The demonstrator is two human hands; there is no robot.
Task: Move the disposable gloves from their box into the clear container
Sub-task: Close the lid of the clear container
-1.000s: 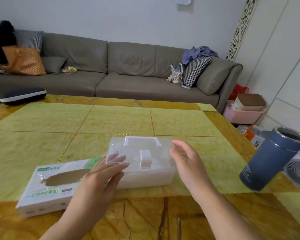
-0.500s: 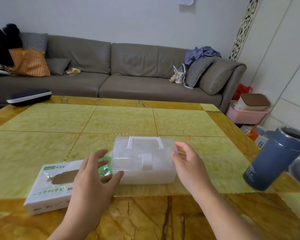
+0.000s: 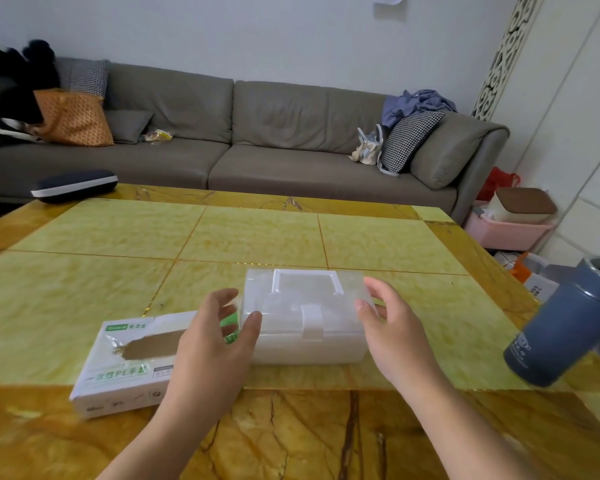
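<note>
Clearly the rectangular clear plastic container [image 3: 305, 317] with its white front latch and recessed white handle sits closed on the yellow marble-patterned tabletop [image 3: 257, 233], near the front edge, with the flat white-and-green cardboard box of disposable gloves [image 3: 132, 355] just beside it on the left, the box's oval top opening already torn. The left hand [image 3: 215, 344] hovers at the container's left end, fingers [image 3: 222, 299] spread and loosely curved, the thumb at the lid's front corner; whether it presses there I cannot tell. The right hand [image 3: 392, 327] brackets the right end, its fingers likewise parted and gently bent, touching or almost touching the lid edge, gripping nothing. I judge the container light, stiff and rather slippery, so it is best steadied by both short ends while the latch is lifted. The gloves, hidden inside the box, are likely thin, limp film that clings and comes out in a clump; pinching them through the torn opening seems the sensible hold, with the light box held down so it does not lift too
</note>
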